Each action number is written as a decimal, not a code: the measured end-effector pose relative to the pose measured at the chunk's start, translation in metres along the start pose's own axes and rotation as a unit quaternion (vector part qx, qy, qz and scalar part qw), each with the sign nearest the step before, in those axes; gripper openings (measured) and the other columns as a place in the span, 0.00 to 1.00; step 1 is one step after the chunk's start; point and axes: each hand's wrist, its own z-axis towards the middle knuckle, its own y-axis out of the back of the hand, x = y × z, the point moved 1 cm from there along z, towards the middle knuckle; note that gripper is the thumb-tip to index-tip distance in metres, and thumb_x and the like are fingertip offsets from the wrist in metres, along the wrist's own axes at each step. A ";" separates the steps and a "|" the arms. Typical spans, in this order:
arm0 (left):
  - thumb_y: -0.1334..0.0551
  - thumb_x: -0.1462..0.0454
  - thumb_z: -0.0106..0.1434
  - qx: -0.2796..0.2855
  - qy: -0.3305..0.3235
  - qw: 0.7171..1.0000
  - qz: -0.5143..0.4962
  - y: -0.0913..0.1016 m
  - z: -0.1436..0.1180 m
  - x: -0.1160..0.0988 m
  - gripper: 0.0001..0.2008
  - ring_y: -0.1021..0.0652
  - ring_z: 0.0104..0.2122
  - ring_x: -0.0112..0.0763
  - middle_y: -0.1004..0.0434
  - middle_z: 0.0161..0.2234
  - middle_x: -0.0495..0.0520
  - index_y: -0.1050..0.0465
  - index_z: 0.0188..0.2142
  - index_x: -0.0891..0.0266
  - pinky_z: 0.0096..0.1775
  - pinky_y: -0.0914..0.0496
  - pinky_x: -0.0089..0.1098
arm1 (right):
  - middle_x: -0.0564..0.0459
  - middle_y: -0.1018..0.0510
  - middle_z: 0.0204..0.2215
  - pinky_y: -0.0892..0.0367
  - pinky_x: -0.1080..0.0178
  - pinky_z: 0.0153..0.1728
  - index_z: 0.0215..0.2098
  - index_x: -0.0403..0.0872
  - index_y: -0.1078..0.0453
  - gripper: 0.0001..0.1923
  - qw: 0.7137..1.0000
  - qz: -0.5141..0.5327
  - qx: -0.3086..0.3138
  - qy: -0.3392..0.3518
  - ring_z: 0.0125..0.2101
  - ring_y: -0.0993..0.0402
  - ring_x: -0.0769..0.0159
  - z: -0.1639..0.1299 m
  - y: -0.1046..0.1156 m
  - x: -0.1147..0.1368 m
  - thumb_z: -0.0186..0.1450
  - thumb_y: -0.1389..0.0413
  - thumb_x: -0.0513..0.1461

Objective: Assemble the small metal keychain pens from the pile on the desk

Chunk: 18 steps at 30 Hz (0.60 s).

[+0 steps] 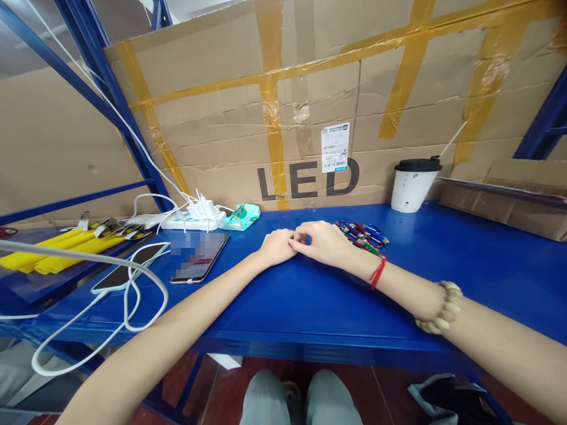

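My left hand [277, 248] rests on the blue tabletop [283, 301] with its fingers curled closed. Against it, my right hand [322, 242] is bent at the wrist, thumb and forefinger drawn together at the left hand's fingers. Whatever lies between the fingertips, if anything, is hidden. Just behind the right hand is a pile of small shiny metallic pieces [364, 235] in red, blue, purple and green, partly covered by the hand and wrist; their kind is hard to make out.
A tablet [208, 260], a phone [128, 268] with looping white cables and a power strip [195, 221] lie to the left, beside a green packet [241, 217]. Yellow bundles [66, 248] lie farther left. A lidded paper cup [414, 186] stands back right, before a cardboard wall [212, 136].
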 end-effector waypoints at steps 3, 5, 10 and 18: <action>0.47 0.62 0.55 0.005 0.002 1.000 0.002 0.001 0.000 -0.001 0.12 0.24 0.40 0.42 0.22 0.37 0.54 0.25 0.32 0.58 0.38 0.33 0.33 | 0.55 0.23 0.29 0.47 0.68 0.24 0.26 0.48 0.29 0.07 1.000 0.009 0.007 -0.004 0.28 0.30 0.68 0.000 0.000 0.000 0.59 0.47 0.40; 0.47 0.62 0.55 0.007 0.001 1.000 0.004 0.001 0.000 -0.001 0.12 0.24 0.41 0.43 0.22 0.37 0.54 0.25 0.33 0.58 0.37 0.33 0.34 | 0.56 0.23 0.28 0.47 0.68 0.24 0.26 0.48 0.29 0.07 1.000 0.013 0.010 -0.005 0.28 0.30 0.69 0.001 0.000 0.000 0.58 0.47 0.39; 0.48 0.62 0.55 0.011 -0.006 1.000 0.013 0.001 0.000 0.000 0.13 0.24 0.39 0.43 0.22 0.36 0.55 0.25 0.33 0.58 0.37 0.32 0.34 | 0.56 0.23 0.27 0.48 0.68 0.24 0.26 0.48 0.30 0.06 1.000 0.019 0.019 -0.005 0.26 0.31 0.69 0.000 -0.001 -0.001 0.58 0.48 0.40; 0.48 0.62 0.55 0.009 -0.022 1.000 0.017 0.002 0.000 0.000 0.13 0.24 0.39 0.45 0.22 0.36 0.55 0.26 0.33 0.58 0.36 0.33 0.35 | 0.57 0.23 0.28 0.51 0.67 0.23 0.30 0.49 0.32 0.05 0.999 0.004 0.039 0.000 0.25 0.32 0.70 0.000 -0.002 -0.002 0.60 0.49 0.41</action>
